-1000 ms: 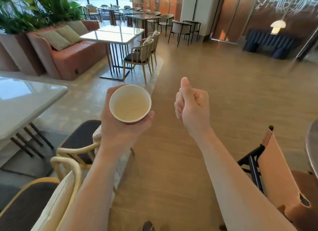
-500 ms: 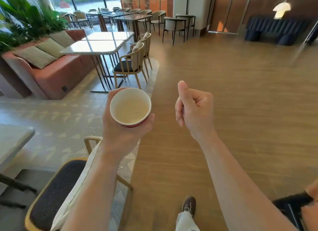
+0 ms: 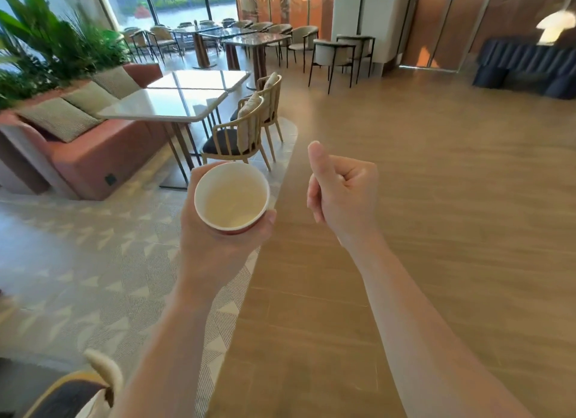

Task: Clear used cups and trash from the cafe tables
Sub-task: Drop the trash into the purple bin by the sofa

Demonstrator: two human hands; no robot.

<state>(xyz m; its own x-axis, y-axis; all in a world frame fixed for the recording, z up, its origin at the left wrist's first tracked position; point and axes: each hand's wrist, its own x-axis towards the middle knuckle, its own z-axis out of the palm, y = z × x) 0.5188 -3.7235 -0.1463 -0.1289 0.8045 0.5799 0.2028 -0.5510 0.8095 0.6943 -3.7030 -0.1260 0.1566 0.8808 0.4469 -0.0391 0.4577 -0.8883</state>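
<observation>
While the person's two bare forearms reach up from the bottom edge toward the middle of the frame, the left hand [image 3: 218, 249] grasps a round paper cup [image 3: 232, 196], white inside and red on its outer wall. The fingers are wrapped behind it and the thumb tip is pressed against its right side. The paper cup sits just left of the frame's centre, held in the air with its open mouth turned to the camera and its pale inside showing. Just right of centre, near the cup but apart from it, the right hand [image 3: 346, 199] is clenched into a loose fist with the thumb pointing up and nothing in its grasp. Under both arms, a light brown wooden plank floor [image 3: 436, 215] fills the right half, and a grey patterned carpet [image 3: 78, 262] covers the lower left. In the upper left, two glossy white tabletops [image 3: 162, 107] on thin dark legs stand end to end between a terracotta sofa [image 3: 93, 159] with beige cushions [image 3: 59, 118] and a pair of pale wooden chairs [image 3: 237, 137] with dark seats. Green leafy plants [image 3: 46, 43] rise behind the sofa. Dark tables [image 3: 258, 39] ringed by pale armchairs stand along the top centre before large windows, and a dark blue couch [image 3: 526, 65] sits at the upper right. Part of another chair [image 3: 71, 392] shows at the lower left corner.
</observation>
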